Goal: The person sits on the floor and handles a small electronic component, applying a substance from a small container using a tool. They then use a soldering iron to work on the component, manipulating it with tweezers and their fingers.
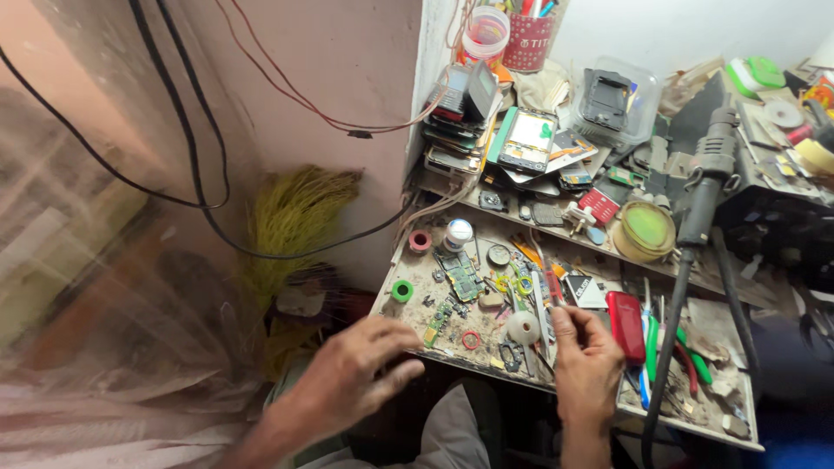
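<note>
Hovering just off the desk's [695, 426] front-left corner, the left hand [352, 378] is spread flat, fingers loose, holding nothing; nearest it on the desk lie a small green board [439, 320] and a red ring [470, 340]. The right hand [586, 365] sits at the front edge, fingertips pinched together beside a white tape roll [523, 327]; whether they grip anything I cannot tell. Just right of that hand lies a red phone [625, 326], then green-handled pliers [695, 356] toward the front-right corner. A larger circuit board [459, 274] lies near the desk's back-left, with a green ring [401, 291] at the left edge and a pink tape roll [420, 241] at the back-left corner. On the shelf behind, stacked phones [526, 139] crowd together, and a grey hot-air tool [708, 174] with its black cable hangs over the right side.
</note>
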